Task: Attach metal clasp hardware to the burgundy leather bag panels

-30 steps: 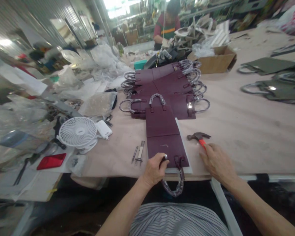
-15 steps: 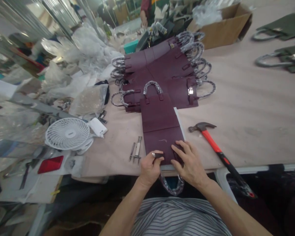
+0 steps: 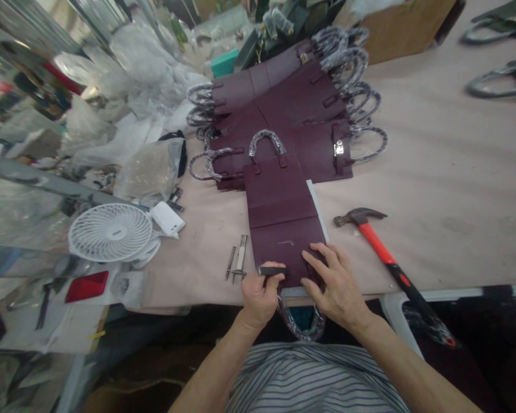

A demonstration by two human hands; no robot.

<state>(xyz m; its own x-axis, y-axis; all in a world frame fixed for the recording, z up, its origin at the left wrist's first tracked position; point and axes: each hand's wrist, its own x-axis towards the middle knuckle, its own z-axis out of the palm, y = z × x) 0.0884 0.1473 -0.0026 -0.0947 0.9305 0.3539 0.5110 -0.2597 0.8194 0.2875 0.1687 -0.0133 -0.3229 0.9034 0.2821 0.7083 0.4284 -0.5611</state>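
A flat dark purple leather bag piece lies on the table in front of me, a plastic-wrapped handle at each end. The near handle hangs over the table edge. My left hand is closed around a small dark metal tool held at the piece's near left corner. My right hand rests on the near end of the piece, fingers spread and pressing down. A hammer with an orange and black handle lies to the right, untouched.
A stack of the same purple bag pieces lies further back. Small metal tools, a white desk fan, a white power bank and a red case sit at left among plastic bags. A cardboard box stands behind.
My right hand left the hammer handle and moved left onto the near end of the purple piece. My left hand keeps the small tool. The camera tilted down.
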